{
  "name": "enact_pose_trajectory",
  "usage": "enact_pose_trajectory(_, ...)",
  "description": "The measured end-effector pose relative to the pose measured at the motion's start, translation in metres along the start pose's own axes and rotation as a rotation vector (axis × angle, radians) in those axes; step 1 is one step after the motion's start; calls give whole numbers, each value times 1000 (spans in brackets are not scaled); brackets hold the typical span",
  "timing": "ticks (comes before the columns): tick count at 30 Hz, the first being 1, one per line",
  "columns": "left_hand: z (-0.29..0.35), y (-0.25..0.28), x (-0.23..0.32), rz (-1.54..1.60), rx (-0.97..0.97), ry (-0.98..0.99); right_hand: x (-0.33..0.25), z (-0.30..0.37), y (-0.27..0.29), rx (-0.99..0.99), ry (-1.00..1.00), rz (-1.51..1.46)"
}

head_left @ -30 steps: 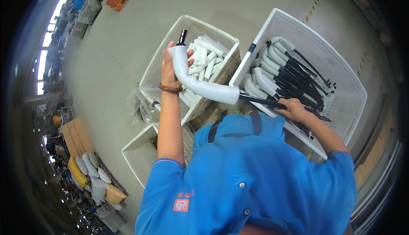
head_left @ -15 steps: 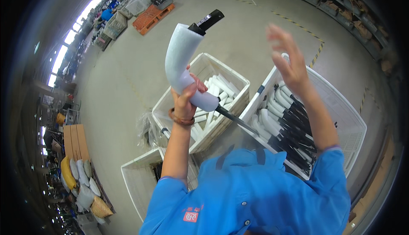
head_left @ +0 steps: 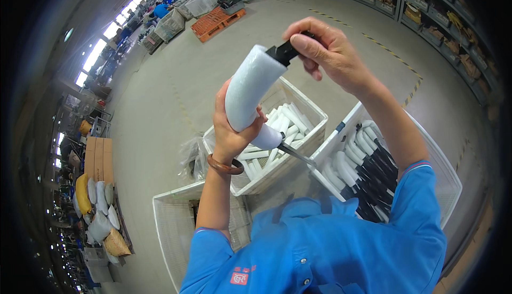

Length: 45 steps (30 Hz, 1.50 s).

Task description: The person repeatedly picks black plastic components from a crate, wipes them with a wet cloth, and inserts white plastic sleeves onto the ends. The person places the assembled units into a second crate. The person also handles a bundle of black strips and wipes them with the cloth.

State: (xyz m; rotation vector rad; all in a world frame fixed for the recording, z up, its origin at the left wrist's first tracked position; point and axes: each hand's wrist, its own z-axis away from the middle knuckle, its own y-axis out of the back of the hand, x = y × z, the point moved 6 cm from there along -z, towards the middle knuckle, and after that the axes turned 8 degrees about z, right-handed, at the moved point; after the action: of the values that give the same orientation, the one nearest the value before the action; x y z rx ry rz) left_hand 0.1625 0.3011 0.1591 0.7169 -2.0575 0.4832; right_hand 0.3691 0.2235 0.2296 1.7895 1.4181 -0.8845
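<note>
You hold a bent piece, a white foam sleeve (head_left: 250, 83) over a dark tube, raised in front of you above the gap between two white crates. Your left hand (head_left: 234, 128) wraps the sleeve near its bend, fingers curled round it, below them a brown bracelet (head_left: 224, 166) at the wrist. Your right hand (head_left: 333, 54) has just come in from empty air and now pinches the black end (head_left: 281, 54) that sticks out of the sleeve's top; for the work in hand, that means the piece is held at two places, foam and end. From the lower opening a thin dark rod (head_left: 296, 154) slants toward the right-hand crate (head_left: 434, 144) (whether it touches the rim, you cannot tell from here). That crate holds sleeved bent pieces (head_left: 357, 155) lying side by side; the middle crate (head_left: 272, 179) holds loose white foam tubes (head_left: 290, 118). A third crate (head_left: 172, 224) stands at lower left. As for writing, your blue shirt (head_left: 346, 246) bears a red printed emblem (head_left: 239, 278) with small characters beside it, and pale labels (head_left: 365, 1) front the bins on the far shelves, too small to make out.
</note>
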Motion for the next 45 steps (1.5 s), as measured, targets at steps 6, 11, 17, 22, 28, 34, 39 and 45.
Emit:
enact_pose_trajectory(6,3,9,14,-554,79,-138,0,8,-17,-44,-20,14)
enact_pose_trajectory(11,1,1,25,-834,83,-169,9,20,-26,18,-30,77)
enact_pose_trajectory(17,-12,4,14,-690,49,5,21,24,-29,37,-140,77)
enact_pose_trajectory(22,-37,6,-18,-6,37,129,36,27,2,20,-44,0)
enact_pose_trajectory(28,-84,15,-28,287,157,186,142,132,-1,-270,-385,568)
enact_pose_trajectory(34,-68,-29,-151,288,365,451,188,295,20,192,-603,789)
enact_pose_trajectory(39,7,-96,-255,466,412,652,182,382,20,38,-943,695)
enact_pose_trajectory(45,27,-143,-293,644,307,775,181,418,-16,152,-1033,233)
